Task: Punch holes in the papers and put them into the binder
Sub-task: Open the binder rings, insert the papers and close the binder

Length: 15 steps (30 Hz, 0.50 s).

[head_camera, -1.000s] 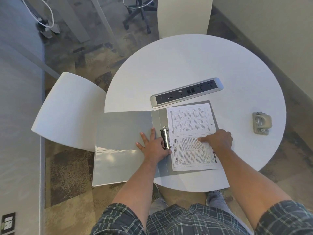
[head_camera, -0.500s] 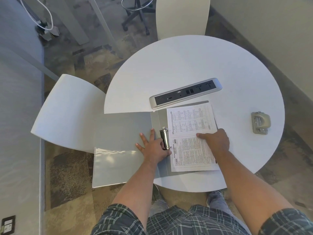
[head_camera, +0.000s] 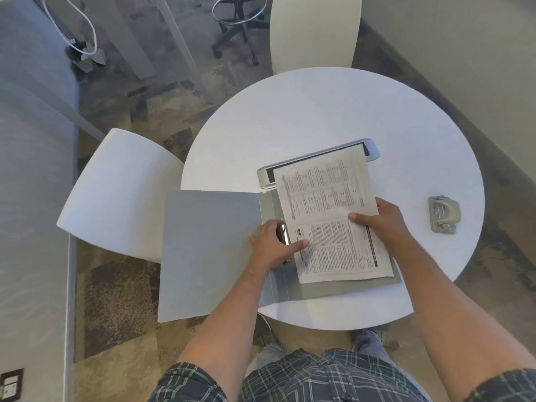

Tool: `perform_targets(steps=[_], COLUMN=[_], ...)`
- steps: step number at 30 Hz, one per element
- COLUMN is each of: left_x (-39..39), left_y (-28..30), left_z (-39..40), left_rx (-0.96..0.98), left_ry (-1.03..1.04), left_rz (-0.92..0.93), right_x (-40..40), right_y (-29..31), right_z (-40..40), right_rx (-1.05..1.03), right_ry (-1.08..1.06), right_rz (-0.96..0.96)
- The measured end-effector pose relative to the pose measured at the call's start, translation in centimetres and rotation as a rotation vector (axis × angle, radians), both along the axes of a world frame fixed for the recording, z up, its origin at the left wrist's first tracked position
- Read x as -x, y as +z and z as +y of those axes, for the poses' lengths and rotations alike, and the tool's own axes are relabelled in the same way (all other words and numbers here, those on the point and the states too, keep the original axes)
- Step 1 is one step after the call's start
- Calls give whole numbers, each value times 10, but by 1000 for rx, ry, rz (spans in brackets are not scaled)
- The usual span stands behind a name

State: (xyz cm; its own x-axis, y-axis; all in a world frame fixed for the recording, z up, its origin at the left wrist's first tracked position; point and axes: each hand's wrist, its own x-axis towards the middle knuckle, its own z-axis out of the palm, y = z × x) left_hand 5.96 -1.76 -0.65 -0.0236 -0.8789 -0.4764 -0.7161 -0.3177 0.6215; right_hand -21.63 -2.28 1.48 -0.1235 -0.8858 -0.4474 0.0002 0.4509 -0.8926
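Note:
A grey binder lies open at the near edge of the round white table, its left cover hanging over the edge. My left hand rests over the metal ring mechanism, thumb pressing the left edge of the printed papers. My right hand grips the right side of the papers, thumb on top. The sheets are tilted and lifted off the right cover, their top edge covering part of the power strip. A grey hole punch sits to the right, apart from both hands.
A silver power outlet strip is set into the table behind the binder. White chairs stand to the left and at the far side. A wall runs along the right. My legs are under the table's near edge.
My right hand has taken hold of the papers and raised them, shifting them up and tilting them. My left hand moved onto the rings, thumb on the papers' edge.

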Motion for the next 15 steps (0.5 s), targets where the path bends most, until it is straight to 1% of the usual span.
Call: perform_targets(steps=[3,6,9,11,15], left_x=[1,0,-5,-9,-18], left_y=[13,31,44,52,65], left_z=[-4,-13,-23,-27,-29], left_rx=[-82,-78,-63,-58,8], left_ry=[172,316,330,300,263], left_rz=[269,470,673,721,644], right_x=[6,8,1,-10,-35], right_y=[5,5,7,9,9], right_z=[-6,-10,-12,-12,-12], right_rx=[37,40,41,31,7], right_ry=[-36,-40,2,45,124], right_rz=[-102,-207,-268,-278,-267])
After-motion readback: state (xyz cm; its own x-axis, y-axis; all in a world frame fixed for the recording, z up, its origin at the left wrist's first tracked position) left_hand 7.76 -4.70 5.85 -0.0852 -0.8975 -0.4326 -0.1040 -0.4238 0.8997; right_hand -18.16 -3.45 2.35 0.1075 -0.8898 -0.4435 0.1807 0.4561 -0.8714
